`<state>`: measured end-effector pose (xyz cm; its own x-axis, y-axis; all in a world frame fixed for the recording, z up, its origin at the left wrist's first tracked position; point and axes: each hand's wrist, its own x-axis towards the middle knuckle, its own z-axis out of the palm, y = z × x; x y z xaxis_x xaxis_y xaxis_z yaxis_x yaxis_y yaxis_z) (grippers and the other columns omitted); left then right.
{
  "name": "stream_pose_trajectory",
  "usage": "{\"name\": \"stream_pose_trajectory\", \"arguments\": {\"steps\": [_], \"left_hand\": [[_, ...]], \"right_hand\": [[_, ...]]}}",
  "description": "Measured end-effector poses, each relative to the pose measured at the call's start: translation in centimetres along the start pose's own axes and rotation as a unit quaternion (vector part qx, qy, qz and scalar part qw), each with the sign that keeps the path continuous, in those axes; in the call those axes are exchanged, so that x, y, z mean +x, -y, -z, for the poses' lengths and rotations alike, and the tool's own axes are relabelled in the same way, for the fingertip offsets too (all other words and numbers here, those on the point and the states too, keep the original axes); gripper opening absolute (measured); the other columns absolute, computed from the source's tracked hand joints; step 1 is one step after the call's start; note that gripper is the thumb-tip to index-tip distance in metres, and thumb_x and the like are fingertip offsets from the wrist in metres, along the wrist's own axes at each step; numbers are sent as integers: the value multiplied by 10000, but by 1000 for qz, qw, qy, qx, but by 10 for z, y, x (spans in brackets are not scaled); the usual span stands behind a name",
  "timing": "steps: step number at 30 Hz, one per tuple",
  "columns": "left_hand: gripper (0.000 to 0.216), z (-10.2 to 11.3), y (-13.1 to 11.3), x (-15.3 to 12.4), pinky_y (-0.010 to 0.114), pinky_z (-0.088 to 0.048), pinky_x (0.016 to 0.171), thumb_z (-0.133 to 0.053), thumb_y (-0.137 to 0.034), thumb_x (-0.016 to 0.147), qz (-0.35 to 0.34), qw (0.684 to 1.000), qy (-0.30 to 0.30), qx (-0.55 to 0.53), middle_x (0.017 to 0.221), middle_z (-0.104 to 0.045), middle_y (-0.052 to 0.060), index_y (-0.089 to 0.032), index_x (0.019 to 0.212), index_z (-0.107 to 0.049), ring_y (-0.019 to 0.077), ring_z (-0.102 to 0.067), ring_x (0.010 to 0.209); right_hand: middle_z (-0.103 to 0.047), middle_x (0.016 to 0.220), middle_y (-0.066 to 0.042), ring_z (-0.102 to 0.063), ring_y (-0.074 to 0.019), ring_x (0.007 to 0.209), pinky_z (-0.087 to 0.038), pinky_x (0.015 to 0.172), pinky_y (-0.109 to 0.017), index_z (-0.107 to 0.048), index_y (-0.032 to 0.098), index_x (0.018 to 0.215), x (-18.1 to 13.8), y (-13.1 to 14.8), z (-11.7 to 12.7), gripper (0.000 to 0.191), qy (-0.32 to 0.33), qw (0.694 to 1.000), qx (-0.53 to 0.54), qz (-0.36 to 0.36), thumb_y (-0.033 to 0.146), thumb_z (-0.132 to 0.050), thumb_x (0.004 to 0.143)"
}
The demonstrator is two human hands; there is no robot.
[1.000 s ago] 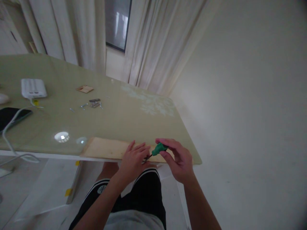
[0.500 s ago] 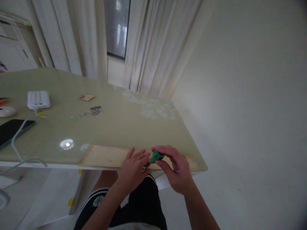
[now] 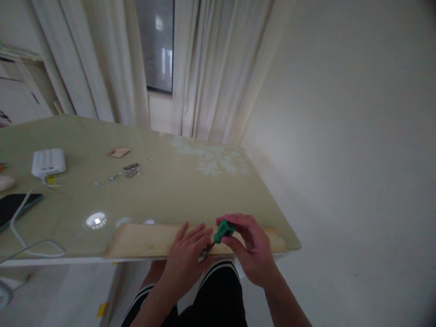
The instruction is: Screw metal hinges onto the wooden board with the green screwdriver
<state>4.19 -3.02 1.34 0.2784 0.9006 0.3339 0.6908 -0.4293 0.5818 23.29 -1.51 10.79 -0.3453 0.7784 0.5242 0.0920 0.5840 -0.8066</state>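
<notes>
A flat wooden board (image 3: pixel 143 240) lies along the near edge of the green glass-topped table (image 3: pixel 177 181). My right hand (image 3: pixel 250 247) is closed round the green handle of a small screwdriver (image 3: pixel 222 230), whose dark shaft slants down-left to the board's front edge. My left hand (image 3: pixel 189 256) rests on the board beside the tip, fingers together, pinching something small that I cannot make out.
Loose screws and small metal hinges (image 3: pixel 131 170) lie mid-table with a small wooden piece (image 3: pixel 118 152) behind them. At the left are a white power bank (image 3: pixel 48 162), a dark phone (image 3: pixel 15 209) and a white cable (image 3: pixel 23 236). Curtains and a window stand behind; a bare wall is to the right.
The camera view has tilted up, so the table and hands sit lower in the picture. My right hand has turned the green handle slightly; both hands stay at the board's front edge.
</notes>
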Motion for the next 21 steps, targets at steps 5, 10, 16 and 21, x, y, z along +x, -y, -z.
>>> {"name": "stream_pose_trajectory", "arguments": {"steps": [5, 10, 16, 21], "left_hand": [[235, -1, 1, -1, 641, -195, 1304, -798, -219, 870, 7, 1000, 5, -3, 1433, -699, 11, -311, 1077, -735, 308, -576, 1418], [263, -2, 5, -1, 680, -225, 1285, -786, -257, 882, 0, 999, 32, 29, 1447, -689, 15, -317, 1131, -725, 325, -574, 1420], [221, -3, 6, -2, 668, -245, 1285, -755, -273, 909, -7, 998, 32, 49, 1440, -693, 29, -317, 1125, -736, 328, -582, 1412], [353, -6, 7, -2, 646, -254, 1289, -812, -252, 857, 5, 999, 6, 33, 1405, -717, -1, -358, 1183, -729, 315, -614, 1377]], "right_hand": [[-755, 1174, -83, -748, -242, 1094, -634, 959, -427, -696, 325, 1287, -2, -4, -2, 383, -34, 999, -23, 15, 173, -755, 941], [-748, 1229, -74, -733, -221, 1108, -610, 992, -411, -652, 349, 1372, 2, 0, 7, 424, 28, 999, -20, -14, 213, -720, 976], [-771, 1111, -36, -740, -203, 995, -608, 921, -351, -705, 352, 1275, 1, -2, 2, 372, -4, 999, -51, 13, 218, -775, 936], [-769, 1163, -23, -739, -191, 1040, -586, 956, -331, -647, 378, 1374, 5, -4, 2, 466, 16, 999, -42, 6, 210, -755, 954]]}}
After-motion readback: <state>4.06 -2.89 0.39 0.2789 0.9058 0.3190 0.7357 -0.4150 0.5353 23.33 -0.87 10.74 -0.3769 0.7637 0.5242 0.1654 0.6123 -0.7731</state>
